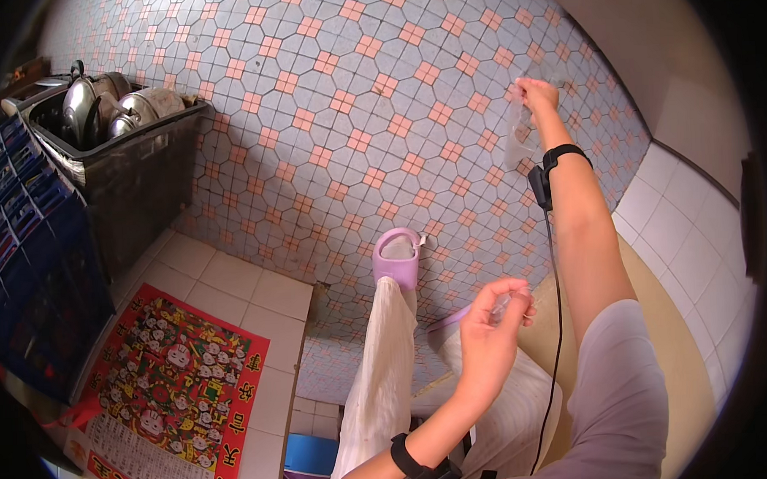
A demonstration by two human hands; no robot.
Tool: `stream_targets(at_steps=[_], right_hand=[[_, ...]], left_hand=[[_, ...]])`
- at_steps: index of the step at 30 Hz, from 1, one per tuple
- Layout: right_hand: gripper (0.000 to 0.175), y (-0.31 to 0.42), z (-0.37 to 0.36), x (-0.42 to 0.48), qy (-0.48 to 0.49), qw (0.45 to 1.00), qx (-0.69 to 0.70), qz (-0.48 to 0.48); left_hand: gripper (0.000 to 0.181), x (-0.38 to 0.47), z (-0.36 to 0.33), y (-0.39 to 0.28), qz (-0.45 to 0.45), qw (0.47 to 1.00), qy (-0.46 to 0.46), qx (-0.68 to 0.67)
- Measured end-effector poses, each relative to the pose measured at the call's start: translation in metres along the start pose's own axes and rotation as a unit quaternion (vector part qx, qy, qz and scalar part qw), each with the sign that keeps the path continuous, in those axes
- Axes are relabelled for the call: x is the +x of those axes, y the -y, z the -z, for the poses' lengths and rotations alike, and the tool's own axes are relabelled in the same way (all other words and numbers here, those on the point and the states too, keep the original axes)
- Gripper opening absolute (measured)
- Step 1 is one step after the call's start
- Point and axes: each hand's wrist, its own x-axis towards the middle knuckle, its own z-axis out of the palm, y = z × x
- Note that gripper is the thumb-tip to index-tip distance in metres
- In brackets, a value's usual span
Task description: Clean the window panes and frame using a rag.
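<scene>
My right hand [537, 98] is stretched out over the tiled floor [353, 101], its fingers closed on a clear plastic bag [520, 136] that hangs beside it. Nearer my body, my left hand [494, 337] is raised with curled fingers, pinching a small piece of clear, thin material [501, 308], perhaps plastic. Each wrist wears a black strap with a device. From the right one a black cable [558, 335] runs down towards my lap.
A black bin [146, 153] with metal pots stands at the left, beside a blue crate [36, 264]. A red printed poster [167, 386] lies on a white tiled surface [273, 345]. My foot in a purple slipper [407, 273] is on the floor. A blue basin [310, 454] sits low down.
</scene>
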Motion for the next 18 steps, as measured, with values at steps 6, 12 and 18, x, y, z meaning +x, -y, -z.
stream_targets(at_steps=[6,12,18], right_hand=[[0.028,0.021,-0.015,-0.008,-0.047,0.985,-0.162,-0.026],[0.025,0.03,0.005,0.012,-0.027,0.982,-0.184,-0.014],[0.019,-0.018,0.056,-0.001,-0.042,0.973,-0.228,-0.013]], left_hand=[[0.017,0.0,0.001,-0.001,-0.006,1.0,-0.007,0.014],[0.017,0.0,-0.005,-0.004,-0.012,1.0,0.001,0.018],[0.016,-0.005,-0.011,-0.006,-0.016,0.999,0.03,-0.014]])
